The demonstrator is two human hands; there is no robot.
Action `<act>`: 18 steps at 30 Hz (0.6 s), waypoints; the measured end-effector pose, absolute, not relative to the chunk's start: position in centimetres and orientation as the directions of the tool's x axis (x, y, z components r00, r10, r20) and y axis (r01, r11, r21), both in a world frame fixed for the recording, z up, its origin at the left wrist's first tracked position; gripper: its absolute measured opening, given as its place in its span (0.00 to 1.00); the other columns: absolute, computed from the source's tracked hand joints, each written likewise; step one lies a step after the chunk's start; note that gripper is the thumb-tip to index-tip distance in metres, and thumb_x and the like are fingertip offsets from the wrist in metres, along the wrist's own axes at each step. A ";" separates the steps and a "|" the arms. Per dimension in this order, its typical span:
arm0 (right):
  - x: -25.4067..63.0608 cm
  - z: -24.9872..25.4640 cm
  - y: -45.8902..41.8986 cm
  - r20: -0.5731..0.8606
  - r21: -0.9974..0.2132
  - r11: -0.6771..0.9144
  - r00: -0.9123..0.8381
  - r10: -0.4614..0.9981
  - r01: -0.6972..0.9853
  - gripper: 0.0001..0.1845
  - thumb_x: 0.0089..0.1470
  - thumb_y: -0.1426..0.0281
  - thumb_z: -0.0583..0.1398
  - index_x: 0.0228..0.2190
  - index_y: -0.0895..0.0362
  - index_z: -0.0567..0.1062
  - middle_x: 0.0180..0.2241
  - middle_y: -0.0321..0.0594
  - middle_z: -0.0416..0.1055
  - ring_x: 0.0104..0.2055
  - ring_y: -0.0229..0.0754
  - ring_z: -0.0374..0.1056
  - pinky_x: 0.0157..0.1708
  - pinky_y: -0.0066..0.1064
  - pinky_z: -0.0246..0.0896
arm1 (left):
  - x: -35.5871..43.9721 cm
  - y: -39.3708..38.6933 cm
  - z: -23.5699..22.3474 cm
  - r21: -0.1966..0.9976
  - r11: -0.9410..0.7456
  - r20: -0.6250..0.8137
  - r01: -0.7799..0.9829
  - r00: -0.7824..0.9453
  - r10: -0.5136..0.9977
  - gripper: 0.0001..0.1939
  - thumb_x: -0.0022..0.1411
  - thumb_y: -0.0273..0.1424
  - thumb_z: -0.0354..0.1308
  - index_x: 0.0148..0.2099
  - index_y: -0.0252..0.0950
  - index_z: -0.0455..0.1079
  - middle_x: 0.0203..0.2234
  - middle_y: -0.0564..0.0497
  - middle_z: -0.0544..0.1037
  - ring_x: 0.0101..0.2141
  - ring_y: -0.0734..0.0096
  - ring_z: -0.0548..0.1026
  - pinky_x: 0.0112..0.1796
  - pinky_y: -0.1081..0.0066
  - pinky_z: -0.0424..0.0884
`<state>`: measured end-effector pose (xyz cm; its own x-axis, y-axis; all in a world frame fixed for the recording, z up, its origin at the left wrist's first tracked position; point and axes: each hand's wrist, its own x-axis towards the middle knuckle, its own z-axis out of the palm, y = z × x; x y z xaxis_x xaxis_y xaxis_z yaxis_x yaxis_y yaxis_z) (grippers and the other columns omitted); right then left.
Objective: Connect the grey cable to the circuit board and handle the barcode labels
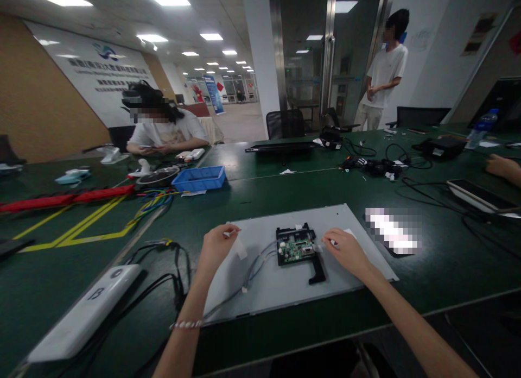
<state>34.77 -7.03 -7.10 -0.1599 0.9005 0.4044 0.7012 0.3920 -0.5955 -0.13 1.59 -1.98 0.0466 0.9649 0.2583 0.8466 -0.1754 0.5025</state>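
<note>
A light grey flat panel (264, 296) lies on the green table in front of me. On it sits a black bracket (316, 272) carrying a green circuit board (299, 250), with grey cables (254, 266) running off to the left. Over the panel's left part, my left hand (220, 246) pinches a pale translucent strip (241, 250) that looks like tape and hangs from the fingertips. My right hand (345, 250) is beside the board's right edge, fingers closed together. A small clear piece (318, 248) shows by its fingertips; whether they grip it, I cannot tell.
Left of the panel lie a white power strip (87, 310) and black cables (177, 269). Further back are a blue bin (199, 178) and coloured wires (152, 204). A phone (391, 231) with a blurred screen lies to the right. Two people and another hand (504, 169) are around the table.
</note>
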 end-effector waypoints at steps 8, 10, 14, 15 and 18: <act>34.8 -7.0 -7.1 0.430 -0.590 0.402 -0.150 0.891 0.700 0.09 0.57 0.74 0.52 0.32 0.56 0.73 0.35 0.40 0.71 0.38 0.41 0.67 0.40 0.32 0.61 | 1.9 -2.9 2.4 0.822 -0.118 0.156 0.558 -0.020 0.988 0.17 0.49 0.41 0.56 0.36 0.34 0.72 0.21 0.55 0.71 0.17 0.79 0.63 0.18 0.78 0.56; 34.9 -6.7 -7.1 0.427 -0.596 0.412 -0.163 0.889 0.689 0.10 0.58 0.73 0.52 0.32 0.56 0.74 0.35 0.40 0.71 0.38 0.41 0.67 0.40 0.33 0.61 | 2.6 -3.8 1.4 0.858 -0.091 0.113 0.506 -0.013 0.994 0.16 0.48 0.41 0.57 0.36 0.35 0.70 0.23 0.55 0.70 0.15 0.81 0.62 0.17 0.78 0.56; 34.7 -5.4 -7.3 0.435 -0.612 0.437 -0.181 0.882 0.659 0.11 0.59 0.72 0.51 0.33 0.56 0.74 0.36 0.41 0.71 0.38 0.40 0.67 0.40 0.33 0.62 | 3.6 -4.9 -1.7 0.851 -0.053 0.059 0.523 0.005 0.998 0.13 0.49 0.39 0.54 0.35 0.36 0.67 0.27 0.55 0.70 0.15 0.80 0.64 0.17 0.77 0.58; 34.4 -5.0 -7.4 0.439 -0.609 0.447 -0.191 0.878 0.655 0.12 0.60 0.71 0.51 0.34 0.56 0.74 0.37 0.41 0.71 0.39 0.41 0.67 0.41 0.33 0.62 | 3.7 -5.0 -2.4 0.828 -0.063 0.069 0.557 0.010 0.998 0.12 0.50 0.38 0.53 0.35 0.36 0.67 0.28 0.54 0.71 0.16 0.79 0.66 0.18 0.76 0.60; 32.5 -3.8 -8.4 0.439 -0.590 0.491 -0.256 0.861 0.641 0.12 0.60 0.71 0.51 0.39 0.56 0.73 0.41 0.41 0.71 0.43 0.41 0.66 0.45 0.35 0.61 | 3.9 -5.1 -3.6 0.732 -0.100 0.103 0.674 0.035 0.994 0.10 0.52 0.35 0.51 0.36 0.37 0.67 0.30 0.53 0.72 0.21 0.76 0.71 0.25 0.74 0.67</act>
<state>32.55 -8.37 -3.83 -0.2559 0.8614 0.4388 0.6409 0.4910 -0.5900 3.86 -5.14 -3.57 0.0353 0.9940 0.1033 0.6740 -0.1000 0.7320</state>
